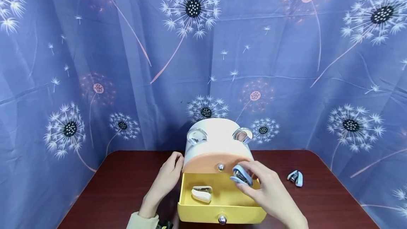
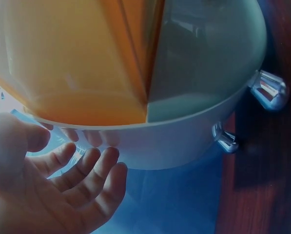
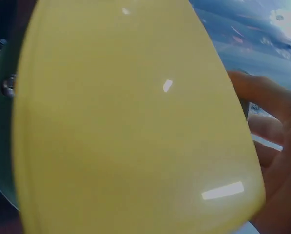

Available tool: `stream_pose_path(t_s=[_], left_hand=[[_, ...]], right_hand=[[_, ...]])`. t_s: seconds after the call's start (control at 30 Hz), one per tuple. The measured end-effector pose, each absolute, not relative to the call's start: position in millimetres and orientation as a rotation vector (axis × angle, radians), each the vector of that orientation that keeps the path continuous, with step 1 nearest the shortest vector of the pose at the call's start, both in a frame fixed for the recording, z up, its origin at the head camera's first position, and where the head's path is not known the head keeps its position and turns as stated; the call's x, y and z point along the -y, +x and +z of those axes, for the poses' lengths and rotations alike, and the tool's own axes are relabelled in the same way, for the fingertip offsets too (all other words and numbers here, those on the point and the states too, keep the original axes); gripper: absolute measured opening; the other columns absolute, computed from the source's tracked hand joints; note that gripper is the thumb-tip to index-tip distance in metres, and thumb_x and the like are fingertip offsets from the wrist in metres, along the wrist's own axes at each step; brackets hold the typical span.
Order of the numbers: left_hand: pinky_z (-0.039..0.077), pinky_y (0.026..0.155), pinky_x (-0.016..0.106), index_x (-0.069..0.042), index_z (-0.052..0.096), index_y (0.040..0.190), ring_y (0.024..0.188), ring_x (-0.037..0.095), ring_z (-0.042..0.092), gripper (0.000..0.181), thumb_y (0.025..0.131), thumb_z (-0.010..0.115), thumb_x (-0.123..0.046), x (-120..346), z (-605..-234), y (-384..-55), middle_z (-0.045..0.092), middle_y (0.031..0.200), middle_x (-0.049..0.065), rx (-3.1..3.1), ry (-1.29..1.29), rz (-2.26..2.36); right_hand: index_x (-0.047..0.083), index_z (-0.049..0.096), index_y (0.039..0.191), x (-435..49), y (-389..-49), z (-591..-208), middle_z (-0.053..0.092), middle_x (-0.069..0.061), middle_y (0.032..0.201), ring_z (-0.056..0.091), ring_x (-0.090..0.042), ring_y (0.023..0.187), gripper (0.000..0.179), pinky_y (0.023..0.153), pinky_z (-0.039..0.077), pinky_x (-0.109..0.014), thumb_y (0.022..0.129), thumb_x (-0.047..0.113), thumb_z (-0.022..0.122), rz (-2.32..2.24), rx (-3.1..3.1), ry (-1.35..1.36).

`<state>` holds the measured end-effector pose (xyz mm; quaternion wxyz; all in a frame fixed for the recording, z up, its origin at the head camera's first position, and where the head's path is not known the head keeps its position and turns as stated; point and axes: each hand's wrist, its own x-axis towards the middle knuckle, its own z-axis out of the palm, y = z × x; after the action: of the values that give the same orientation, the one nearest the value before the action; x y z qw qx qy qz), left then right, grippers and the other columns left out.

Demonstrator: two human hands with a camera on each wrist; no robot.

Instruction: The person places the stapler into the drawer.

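My right hand [image 1: 270, 192] pinches a light blue mini stapler [image 1: 242, 176] between thumb and fingers, over the right part of a pulled-out yellow drawer [image 1: 195, 214]. Inside that drawer, toward the left, lies a white mini stapler [image 1: 201, 195]. The drawer belongs to a small white cabinet [image 1: 219, 131] with a peach upper front. At the cabinet's left side is my left hand [image 1: 167, 174], its fingers loosely bent beside the wall in the left wrist view. From the right wrist, the drawer's yellow outer surface [image 3: 135, 122] hides the held stapler and the fingertips.
Another light blue stapler [image 1: 298, 179] lies on the dark red table [image 1: 127, 183], right of the cabinet. Two shiny ear-like pieces [image 1: 197, 136] stick up from the cabinet top. Round metal knobs [image 1: 222, 219] project from the fronts. A blue dandelion-print curtain [image 1: 229, 59] hangs behind.
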<state>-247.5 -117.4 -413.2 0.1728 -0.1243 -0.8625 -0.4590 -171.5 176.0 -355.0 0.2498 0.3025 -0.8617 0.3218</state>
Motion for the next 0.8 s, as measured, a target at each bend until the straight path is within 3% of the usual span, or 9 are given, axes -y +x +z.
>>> stream_pose_path(t_s=[0.37, 0.57, 0.8], left_hand=[[0.039, 0.064, 0.029, -0.019, 0.050, 0.096, 0.070, 0.011, 0.048, 0.012, 0.094, 0.041, -0.027, 118, -414, -250, 0.048, 0.075, -0.005, 2.437, -0.371, -1.294], [0.039, 0.064, 0.029, -0.019, 0.050, 0.097, 0.071, 0.012, 0.048, 0.012, 0.094, 0.041, -0.027, 119, -415, -250, 0.047, 0.075, -0.004, 2.437, -0.365, -1.292], [0.039, 0.062, 0.029, -0.020, 0.049, 0.095, 0.068, 0.012, 0.048, 0.010, 0.093, 0.042, -0.026, 118, -414, -248, 0.047, 0.074, -0.004, 2.443, -0.358, -1.306]], right_hand=[[0.020, 0.055, 0.105, -152, -182, -360, 0.050, 0.017, 0.094, 0.047, -0.002, 0.084, 0.033, 0.072, 0.040, -0.026, 0.078, 0.035, 0.064, 0.547, 2.679, 1.082], [0.020, 0.056, 0.098, -142, -190, -360, 0.050, 0.017, 0.085, 0.047, -0.003, 0.077, 0.025, 0.066, 0.039, -0.023, 0.078, 0.032, 0.065, 0.544, 2.751, 1.170], [0.020, 0.051, 0.079, -139, -198, -361, 0.043, 0.013, 0.066, 0.039, -0.004, 0.061, 0.021, 0.055, 0.033, -0.021, 0.071, 0.023, 0.071, 0.441, 2.832, 1.206]])
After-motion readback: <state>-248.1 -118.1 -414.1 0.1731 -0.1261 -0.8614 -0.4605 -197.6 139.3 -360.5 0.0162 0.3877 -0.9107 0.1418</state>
